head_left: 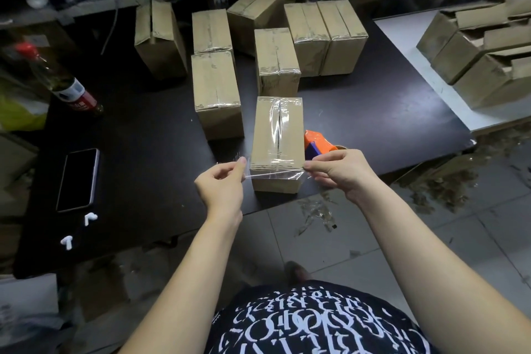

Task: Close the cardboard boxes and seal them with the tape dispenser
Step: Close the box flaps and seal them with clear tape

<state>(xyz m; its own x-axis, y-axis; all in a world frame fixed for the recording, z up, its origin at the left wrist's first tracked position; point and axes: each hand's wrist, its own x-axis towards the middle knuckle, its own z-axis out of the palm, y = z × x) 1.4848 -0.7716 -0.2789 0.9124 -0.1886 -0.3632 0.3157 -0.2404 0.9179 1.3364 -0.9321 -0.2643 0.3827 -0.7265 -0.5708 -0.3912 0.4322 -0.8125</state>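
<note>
At the near edge of the dark surface [143, 129], a closed cardboard box [277, 135] is set, its top seam covered with clear tape, and the orange tape dispenser [317, 142] is laid just beside it on the right. A strip of tape [273, 176] is stretched across the box's near end, one end pinched by the left hand [221, 184] and the other by the right hand [342, 172]. The strip is judged thin, limp and sticky, so it is best held taut by its ends, while the box is taken to be light and stiff.
</note>
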